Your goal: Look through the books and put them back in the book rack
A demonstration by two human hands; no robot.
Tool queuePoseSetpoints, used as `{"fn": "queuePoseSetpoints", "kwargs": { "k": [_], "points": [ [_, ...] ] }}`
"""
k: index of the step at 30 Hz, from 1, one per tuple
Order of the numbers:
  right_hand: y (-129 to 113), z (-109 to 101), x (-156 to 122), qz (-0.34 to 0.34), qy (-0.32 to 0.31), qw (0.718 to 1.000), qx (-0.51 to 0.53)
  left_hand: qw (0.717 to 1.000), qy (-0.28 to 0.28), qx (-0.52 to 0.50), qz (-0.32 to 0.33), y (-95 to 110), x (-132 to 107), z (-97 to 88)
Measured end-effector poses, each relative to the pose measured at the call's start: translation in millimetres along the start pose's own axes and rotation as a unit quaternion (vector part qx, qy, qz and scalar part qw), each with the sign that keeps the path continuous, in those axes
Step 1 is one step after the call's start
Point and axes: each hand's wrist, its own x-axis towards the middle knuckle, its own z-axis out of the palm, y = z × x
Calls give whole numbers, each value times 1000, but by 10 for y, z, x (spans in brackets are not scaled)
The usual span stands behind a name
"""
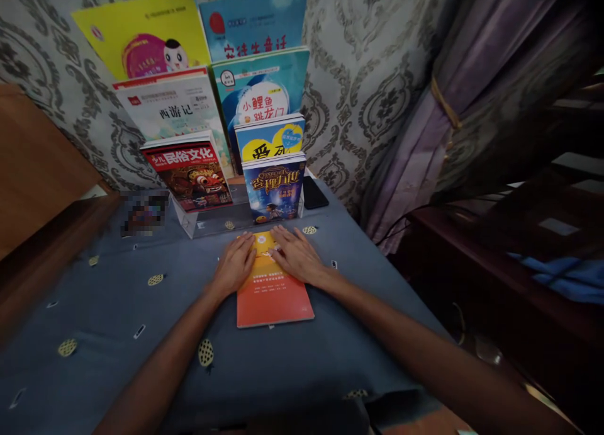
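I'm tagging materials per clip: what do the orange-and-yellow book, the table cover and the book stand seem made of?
Book: likely paper, its cover smooth, perhaps lightly coated; flat print and a thin pale near edge suggest it.
Table cover: probably cloth, matte, showing no glare; weave too small to see.
Stand: likely clear plastic, smooth; the table cover's print shows through, though glass is possible.

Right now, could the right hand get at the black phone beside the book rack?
Probably yes. The right hand rests on the orange-yellow book, and between it and the phone I see flat blue cloth. The book rack stands beside the phone without seeming to block it.
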Motion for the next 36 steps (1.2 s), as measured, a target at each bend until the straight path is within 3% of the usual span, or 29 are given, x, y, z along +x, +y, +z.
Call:
{"fn": "queuePoseSetpoints", "kwargs": {
  "k": [5,10,16,21,31,36],
  "points": [
    [176,-3,25,-8,-5,998,55,1000,-8,-3,0,-5,-2,-7],
    [299,-23,92,-5,-12,992,122,997,-68,41,5,34,5,-102],
    [351,-29,101,-3,0,987,158,980,-172,50,92,240,1,-192],
    [341,-14,111,-14,-12,988,151,960,-228,28,162,501,-103,-222],
    [310,-19,103,-5,-9,991,135,933,-287,-9,216,732,-329,-351],
    [290,9,98,0,6,991,130,936,-268,-19,226,719,-368,-329]
  ]
}}
